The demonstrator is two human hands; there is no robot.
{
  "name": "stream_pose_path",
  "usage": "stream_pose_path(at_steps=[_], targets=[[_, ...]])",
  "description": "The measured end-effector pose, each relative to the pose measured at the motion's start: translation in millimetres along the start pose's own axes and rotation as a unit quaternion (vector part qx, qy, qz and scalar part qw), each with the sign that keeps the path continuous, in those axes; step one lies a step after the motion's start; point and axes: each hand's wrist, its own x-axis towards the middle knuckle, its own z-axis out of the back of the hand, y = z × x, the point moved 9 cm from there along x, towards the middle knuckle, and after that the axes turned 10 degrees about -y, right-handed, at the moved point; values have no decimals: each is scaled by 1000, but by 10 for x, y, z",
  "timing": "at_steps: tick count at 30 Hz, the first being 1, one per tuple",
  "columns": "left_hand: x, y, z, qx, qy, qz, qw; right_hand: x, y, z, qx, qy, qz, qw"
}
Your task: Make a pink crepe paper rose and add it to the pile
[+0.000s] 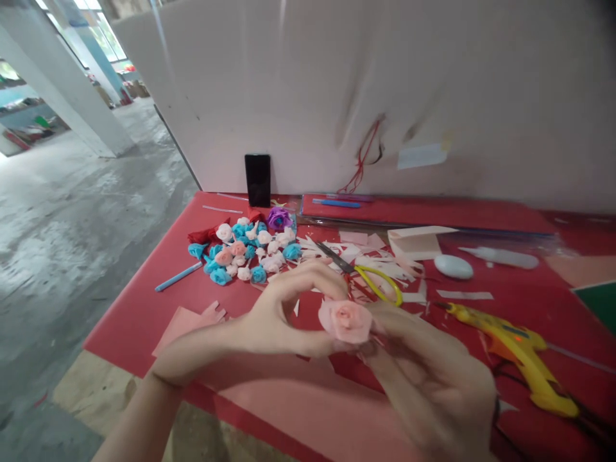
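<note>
A pink paper rose (345, 322) is held up above the table's front part, its spiral centre facing me. My right hand (433, 372) pinches it from the right and below, fingers closed round its base. From the left, my left hand (283, 314) curves round in a C, thumb and forefinger touching the rose's edge. Just behind the hands lie scissors (380, 285) with yellow handles, among pale paper scraps. Sheets of pink paper (308, 398) lie under my hands. The rose's underside is hidden by my fingers.
Many small blue, white and pink paper roses (240, 250) lie at the back left beside a blue pen (178, 277). A phone (258, 179) leans on the white panel. A yellow glue gun (520, 353) with a cord lies right, near a white egg-shaped object (453, 266).
</note>
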Motion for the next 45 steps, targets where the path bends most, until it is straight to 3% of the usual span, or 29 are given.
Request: stream_pose_path(at_steps=[9, 16, 21, 28, 38, 45], targets=[[0, -63, -49, 31, 14, 1, 999, -43, 245, -8, -136, -13, 126, 983], [4, -99, -64, 90, 48, -2, 995, -90, 271, -91, -184, 17, 157, 970], [5, -115, -63, 72, 62, 6, 995, -135, 276, -106, -216, 23, 181, 959], [9, -107, -91, 78, 97, -12, 992, -97, 223, -100, -208, 24, 142, 967], [11, -135, -143, 129, 153, -74, 977, -81, -13, -181, -134, 134, -4, 982], [26, -130, -127, 127, 139, -93, 978, -39, -48, -164, -137, 122, -28, 983]])
